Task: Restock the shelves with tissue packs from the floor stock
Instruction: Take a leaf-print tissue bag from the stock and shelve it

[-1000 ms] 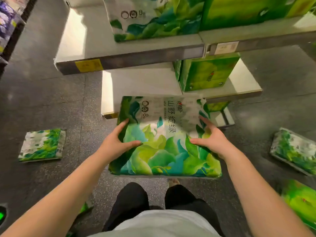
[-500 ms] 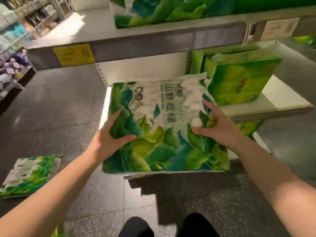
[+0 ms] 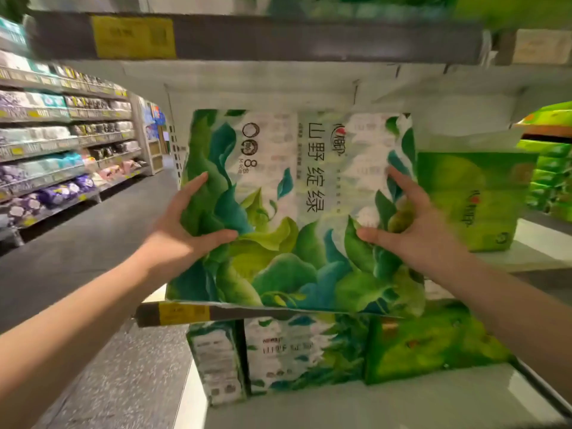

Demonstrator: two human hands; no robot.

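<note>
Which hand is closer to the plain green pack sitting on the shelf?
Right. The right hand grips the leafy tissue pack at its right edge, just beside the plain green pack. The left hand grips the far left edge.

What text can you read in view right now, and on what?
"山野绽绿": printed sideways on the held tissue pack.
"8": on the same pack, beside two round marks.
Red brand logo on that pack: too blurred to read.
Yellow shelf tags: unreadable.
Lower-shelf pack and plain green pack: lettering blurred.
</note>
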